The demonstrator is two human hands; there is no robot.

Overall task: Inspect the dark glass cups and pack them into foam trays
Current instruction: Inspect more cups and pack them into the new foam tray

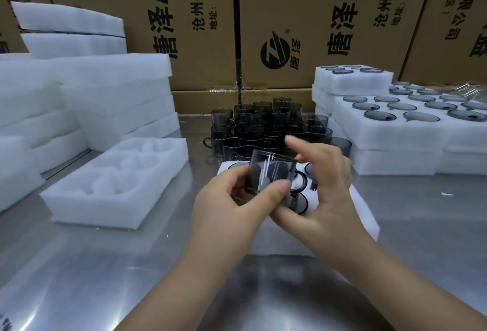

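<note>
Smoky see-through glass cup (pixel 266 176) with dark loop handle (pixel 305 182).

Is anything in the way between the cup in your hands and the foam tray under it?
Nothing visible. The cup is held by the left hand and right hand right over the foam tray; the hands hide most of its pockets.

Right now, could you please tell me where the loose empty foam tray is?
In the head view, the empty foam tray lies on the metal table, left of the left hand and just in front of the foam stack.
</note>
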